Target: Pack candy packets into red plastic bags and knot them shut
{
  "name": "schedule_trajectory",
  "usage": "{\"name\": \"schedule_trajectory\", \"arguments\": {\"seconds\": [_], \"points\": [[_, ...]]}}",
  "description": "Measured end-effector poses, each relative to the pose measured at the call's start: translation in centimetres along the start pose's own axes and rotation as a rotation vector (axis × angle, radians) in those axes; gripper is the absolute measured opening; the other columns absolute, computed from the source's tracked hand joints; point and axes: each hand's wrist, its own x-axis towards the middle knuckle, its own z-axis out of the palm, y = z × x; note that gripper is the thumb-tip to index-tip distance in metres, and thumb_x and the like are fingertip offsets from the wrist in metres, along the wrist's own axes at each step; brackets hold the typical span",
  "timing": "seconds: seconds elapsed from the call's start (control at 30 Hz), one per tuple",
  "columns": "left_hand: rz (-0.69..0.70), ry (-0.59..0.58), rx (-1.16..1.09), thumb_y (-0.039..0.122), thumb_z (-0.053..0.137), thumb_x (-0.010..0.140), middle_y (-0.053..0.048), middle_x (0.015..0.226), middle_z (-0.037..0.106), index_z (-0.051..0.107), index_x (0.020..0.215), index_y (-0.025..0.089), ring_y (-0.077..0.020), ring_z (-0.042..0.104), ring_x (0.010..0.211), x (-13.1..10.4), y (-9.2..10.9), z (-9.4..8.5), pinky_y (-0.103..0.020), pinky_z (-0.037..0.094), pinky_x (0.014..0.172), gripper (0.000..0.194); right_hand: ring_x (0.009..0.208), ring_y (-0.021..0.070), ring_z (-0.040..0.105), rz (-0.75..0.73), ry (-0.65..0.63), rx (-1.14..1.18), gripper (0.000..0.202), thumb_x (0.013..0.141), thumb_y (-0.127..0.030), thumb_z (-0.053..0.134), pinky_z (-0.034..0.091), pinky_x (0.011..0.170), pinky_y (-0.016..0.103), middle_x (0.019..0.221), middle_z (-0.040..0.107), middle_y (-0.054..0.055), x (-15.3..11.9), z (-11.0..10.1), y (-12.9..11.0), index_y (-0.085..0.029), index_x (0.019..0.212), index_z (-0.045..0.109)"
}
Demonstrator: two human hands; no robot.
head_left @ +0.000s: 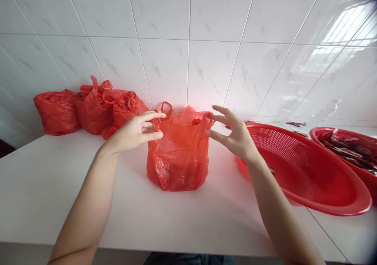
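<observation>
1. The red plastic bag (179, 155) stands upright on the white counter (53, 186), mouth up (handles at top).
2. The left hand (134, 131) pinches its left handle.
3. The right hand (232, 133) is spread; fingertips seem barely to touch the right rim.

Bag (179, 155) at hands: translucent red plastic. 3 tied bags (88, 108) at back left: same red. Mesh basket (306, 170): red. 2nd basket (347, 147): red, w/ dark red-brown packets. Counter (44, 186): plain white. Wall tiles (188, 41): glossy white, faint grey veins.
</observation>
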Motion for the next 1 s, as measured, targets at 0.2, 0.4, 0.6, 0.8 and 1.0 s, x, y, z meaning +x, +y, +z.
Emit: {"name": "schedule_trajectory", "arguments": {"seconds": [0.2,0.4,0.6,0.8,1.0], "points": [[0.146,0.019,-0.088,0.046,0.069,0.085,-0.005,0.146,0.052,0.061,0.133,0.032,-0.0285,0.056,0.127,-0.1,1.6,2.5,-0.046,0.044,0.110,0.050,0.129,0.0271,0.058,-0.150,-0.084,0.127,0.059,0.085,-0.028,0.072,0.043,0.111,0.051,0.132,0.066,0.005,-0.3,1.7,-1.3,-0.031,0.140,0.050],[0.280,0.008,-0.258,0.040,0.066,0.089,-0.006,0.130,0.064,0.070,0.121,0.027,-0.0244,0.060,0.120,-0.8,4.2,5.5,-0.038,0.048,0.104,0.034,0.130,0.0264,0.057,-0.274,-0.210,0.268,0.059,0.087,-0.023,0.069,0.046,0.112,0.049,0.144,0.057,0.003,-1.2,2.7,-3.1,-0.034,0.142,0.050],[0.281,-0.034,-0.385,0.035,0.065,0.091,-0.004,0.099,0.070,0.073,0.092,0.020,-0.0187,0.064,0.096,-1.6,5.6,5.6,-0.032,0.052,0.088,0.017,0.130,0.0266,0.056,-0.265,-0.228,0.311,0.063,0.084,-0.025,0.073,0.045,0.112,0.050,0.141,0.060,0.004,-1.5,2.5,-3.8,-0.032,0.143,0.050],[0.242,0.188,-0.434,0.040,0.065,0.090,-0.001,0.079,0.065,0.068,0.076,0.020,-0.0160,0.059,0.080,-2.2,6.1,5.3,-0.030,0.050,0.076,0.025,0.120,0.0252,0.064,-0.205,-0.063,0.333,0.049,0.085,-0.031,0.074,0.045,0.111,0.049,0.124,0.070,0.003,-1.4,2.1,-4.1,-0.031,0.131,0.059],[0.224,0.306,-0.440,0.048,0.063,0.089,-0.002,0.090,0.070,0.073,0.086,0.023,-0.0229,0.063,0.098,-2.2,6.2,5.7,-0.038,0.052,0.092,0.026,0.139,0.0320,0.046,-0.026,-0.252,0.200,0.075,0.077,-0.049,0.078,0.042,0.113,0.051,0.148,0.052,0.006,-1.7,4.4,-3.5,-0.030,0.144,0.050]]}}
